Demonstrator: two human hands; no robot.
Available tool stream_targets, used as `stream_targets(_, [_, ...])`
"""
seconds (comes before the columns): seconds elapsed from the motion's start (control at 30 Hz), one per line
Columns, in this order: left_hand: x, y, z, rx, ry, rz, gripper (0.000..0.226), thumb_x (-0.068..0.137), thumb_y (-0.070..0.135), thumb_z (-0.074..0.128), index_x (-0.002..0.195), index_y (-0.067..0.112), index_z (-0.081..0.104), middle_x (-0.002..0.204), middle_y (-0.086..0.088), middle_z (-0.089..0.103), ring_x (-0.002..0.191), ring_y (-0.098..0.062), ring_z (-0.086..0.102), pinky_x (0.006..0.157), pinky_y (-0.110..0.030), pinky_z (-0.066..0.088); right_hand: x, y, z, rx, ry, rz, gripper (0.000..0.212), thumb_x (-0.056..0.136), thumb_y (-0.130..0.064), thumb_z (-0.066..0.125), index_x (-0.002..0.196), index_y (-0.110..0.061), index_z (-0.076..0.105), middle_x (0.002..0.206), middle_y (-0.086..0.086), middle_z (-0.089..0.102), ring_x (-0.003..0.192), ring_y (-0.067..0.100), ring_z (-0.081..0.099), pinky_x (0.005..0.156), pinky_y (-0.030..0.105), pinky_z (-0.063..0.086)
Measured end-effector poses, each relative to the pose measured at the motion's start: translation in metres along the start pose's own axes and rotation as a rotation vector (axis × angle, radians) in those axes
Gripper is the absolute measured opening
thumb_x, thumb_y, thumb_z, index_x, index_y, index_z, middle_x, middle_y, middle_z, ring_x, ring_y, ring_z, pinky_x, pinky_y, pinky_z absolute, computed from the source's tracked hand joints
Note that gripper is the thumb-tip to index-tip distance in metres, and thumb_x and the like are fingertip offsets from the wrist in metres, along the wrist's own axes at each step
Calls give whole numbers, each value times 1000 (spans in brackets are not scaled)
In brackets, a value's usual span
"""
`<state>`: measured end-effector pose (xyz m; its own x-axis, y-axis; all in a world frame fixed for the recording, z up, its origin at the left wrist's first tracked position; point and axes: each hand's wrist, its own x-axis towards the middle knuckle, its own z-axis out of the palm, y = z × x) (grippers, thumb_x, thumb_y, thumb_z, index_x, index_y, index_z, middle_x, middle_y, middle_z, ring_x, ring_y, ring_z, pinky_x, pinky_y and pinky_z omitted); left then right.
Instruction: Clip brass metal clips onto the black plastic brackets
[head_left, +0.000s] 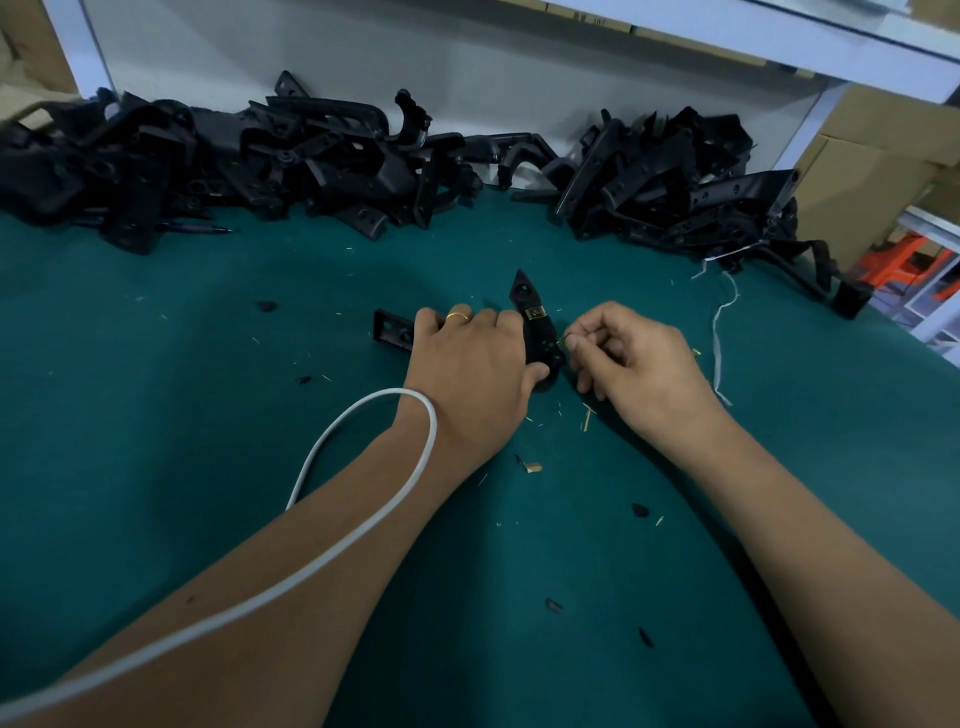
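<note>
A black plastic bracket lies on the green table mat in the middle of the view, its pointed end facing away from me. One brass clip sits on its upper part. My left hand grips the bracket from the left, thumb on its near end. My right hand is just right of the bracket and pinches a small brass clip between thumb and forefinger, close to the bracket's edge. A loose brass clip lies on the mat nearer to me.
Two large heaps of black brackets lie along the back, left and right. Another single bracket lies beyond my left hand. A white cable runs over my left forearm. Black and brass scraps dot the mat.
</note>
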<state>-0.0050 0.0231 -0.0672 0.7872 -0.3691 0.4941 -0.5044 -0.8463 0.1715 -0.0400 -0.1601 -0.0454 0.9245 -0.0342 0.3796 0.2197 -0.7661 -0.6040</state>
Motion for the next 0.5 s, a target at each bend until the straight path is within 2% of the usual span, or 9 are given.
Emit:
stream_targets(0.17, [0,0,0,8,-7,2,43,97,58,54,108,16,59,99,-2,69,99,-27,59,90,-45,34,-2,-2,4,31,56,37,16,100,-21,64,87,-30,65,75,-7,71,62,12,69,63,25,50])
stream_targets(0.3, [0,0,0,27,-8,-1,43,97,58,54,107,16,59,99,-2,69,98,-27,60,89,-45,34,-2,-1,6,103,48,68,15,99,-21,67,86,-28,69,75,-5,72,63,13,68,69,38,58])
stream_targets(0.37, [0,-1,-1,28,-12,-1,42,96,58,54,106,17,59,98,-1,69,97,-27,60,89,-45,34,0,-3,7,96,17,73,14,98,-22,70,86,-27,72,74,-5,73,65,13,66,70,41,59])
stream_targets(0.4, [0,-1,-1,24,-16,2,42,96,57,54,106,17,59,98,-1,68,97,-26,60,89,-45,34,0,-3,7,94,11,74,14,98,-23,72,85,-27,74,73,-6,73,65,11,65,69,39,58])
stream_targets(0.5, [1,-1,-1,11,-34,7,40,96,58,53,106,19,58,100,1,68,99,-25,59,89,-44,32,2,-7,5,81,49,60,13,93,-23,78,81,-29,77,74,-6,71,64,1,60,65,22,49])
